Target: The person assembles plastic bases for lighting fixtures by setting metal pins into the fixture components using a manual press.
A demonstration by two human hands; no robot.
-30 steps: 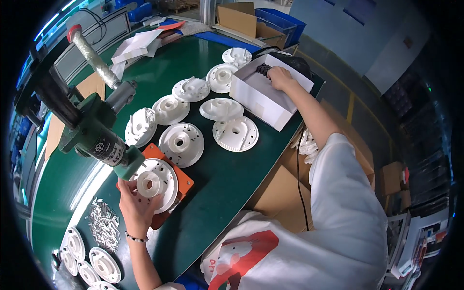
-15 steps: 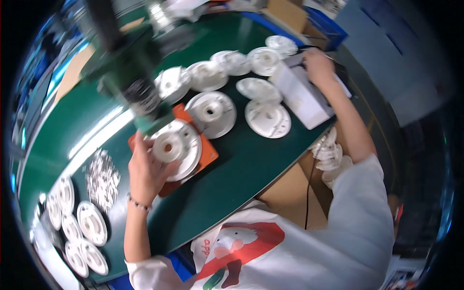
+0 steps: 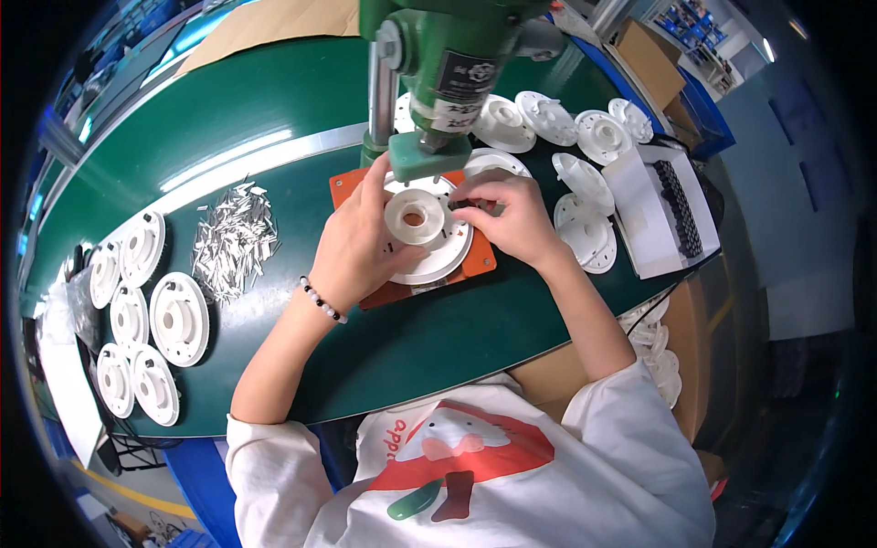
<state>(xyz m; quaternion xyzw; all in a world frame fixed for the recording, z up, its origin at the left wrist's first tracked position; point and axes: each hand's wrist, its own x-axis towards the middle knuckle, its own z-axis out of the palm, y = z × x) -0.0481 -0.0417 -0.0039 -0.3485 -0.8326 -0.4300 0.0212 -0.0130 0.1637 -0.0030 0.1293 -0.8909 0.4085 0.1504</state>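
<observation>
A white plastic disc with a raised round hub (image 3: pixel 448 254) lies on an orange plate (image 3: pixel 480 262), under the green block (image 3: pixel 429 157) of a press. My left hand (image 3: pixel 356 233) grips the disc's left side, thumb along its near edge and fingers reaching up beside the block. At the disc's upper right, my right hand (image 3: pixel 512 215) is closed in a pinch. A small dark piece shows at its fingertips, mostly hidden by them. Behind the plate, another white disc (image 3: pixel 498 163) is partly covered by my right hand.
The green press (image 3: pixel 457 87) stands over the table. More white discs (image 3: pixel 178 320) sit at the left, others (image 3: pixel 548 119) along the back right. A heap of small silvery strips (image 3: pixel 236 239) lies left of the plate. A white box (image 3: pixel 644 224) at right holds a row of black parts (image 3: pixel 676 208).
My right hand has come from the white box to the disc, with a small dark piece at its fingertips. My left hand stays on the disc. The whole view has shifted.
</observation>
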